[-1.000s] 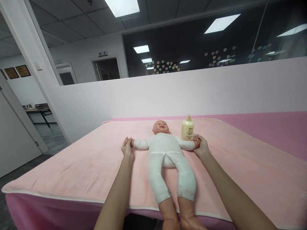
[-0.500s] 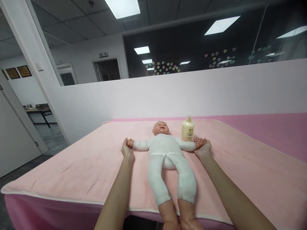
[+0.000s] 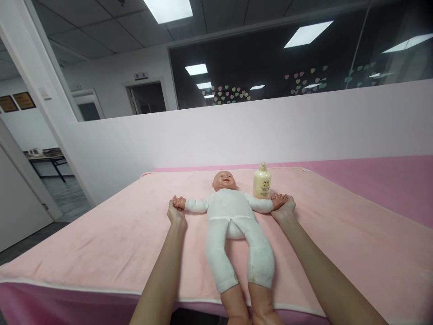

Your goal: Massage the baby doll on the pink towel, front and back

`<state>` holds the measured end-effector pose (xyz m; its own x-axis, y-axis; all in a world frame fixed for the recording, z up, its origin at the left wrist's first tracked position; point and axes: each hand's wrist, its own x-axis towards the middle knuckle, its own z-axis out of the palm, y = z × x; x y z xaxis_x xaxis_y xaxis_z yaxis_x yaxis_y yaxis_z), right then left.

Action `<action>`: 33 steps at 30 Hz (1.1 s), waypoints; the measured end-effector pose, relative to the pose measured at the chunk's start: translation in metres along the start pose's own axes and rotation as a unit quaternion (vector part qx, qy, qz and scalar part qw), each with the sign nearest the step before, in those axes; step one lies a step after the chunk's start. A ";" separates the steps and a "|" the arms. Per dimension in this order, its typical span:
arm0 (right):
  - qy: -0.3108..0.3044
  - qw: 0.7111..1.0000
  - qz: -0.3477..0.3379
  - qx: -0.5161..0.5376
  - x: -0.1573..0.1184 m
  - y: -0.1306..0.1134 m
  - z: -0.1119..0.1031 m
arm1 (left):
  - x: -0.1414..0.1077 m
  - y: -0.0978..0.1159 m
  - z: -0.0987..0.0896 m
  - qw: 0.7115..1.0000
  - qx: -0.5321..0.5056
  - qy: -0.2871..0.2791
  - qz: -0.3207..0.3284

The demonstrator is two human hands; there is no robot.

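A baby doll (image 3: 227, 205) in a white cloth suit lies on its back on the pink blanket (image 3: 135, 243), its head toward the wall and both arms stretched out sideways. My left hand (image 3: 176, 213) is closed around the doll's hand on the left. On the other side my right hand (image 3: 286, 209) holds the doll's other hand, whose fingers show above my palm. A pale yellow bottle (image 3: 262, 183) stands upright just behind the doll's arm on the right.
A white half wall (image 3: 237, 135) with dark glass above runs behind the padded surface. A pink strip (image 3: 389, 180) borders the blanket at the right. At the far left are a white door (image 3: 20, 194) and a table (image 3: 50, 158).
The whole view has shifted slightly, so everything sits a little further left. Both hands still hold the doll's hands, with its arms spread as before.
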<state>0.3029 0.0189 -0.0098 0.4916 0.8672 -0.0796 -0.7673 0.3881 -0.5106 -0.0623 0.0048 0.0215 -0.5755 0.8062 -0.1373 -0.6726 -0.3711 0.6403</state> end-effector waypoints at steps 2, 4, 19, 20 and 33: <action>0.005 1.000 0.013 0.008 -0.001 0.000 0.001 | 0.001 0.000 -0.001 1.000 -0.004 0.001 -0.002; 0.019 0.999 0.030 0.022 -0.003 -0.001 0.001 | 0.002 0.000 -0.001 1.000 -0.004 0.001 -0.005; -0.008 0.998 0.050 -0.023 -0.010 -0.001 0.009 | 0.001 -0.002 -0.005 0.999 0.015 -0.004 0.045; -0.004 0.998 0.053 -0.025 -0.011 -0.001 0.010 | 0.000 -0.002 -0.005 0.999 0.015 -0.004 0.044; 0.025 0.994 0.068 -0.084 -0.012 0.000 0.014 | 0.000 0.007 -0.002 0.996 -0.063 -0.035 -0.043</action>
<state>0.2909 0.0131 0.0030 0.4105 0.8899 -0.1988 -0.7513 0.2066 -0.6268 -0.0683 0.0011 0.0243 -0.4819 0.8662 -0.1325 -0.7740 -0.3499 0.5277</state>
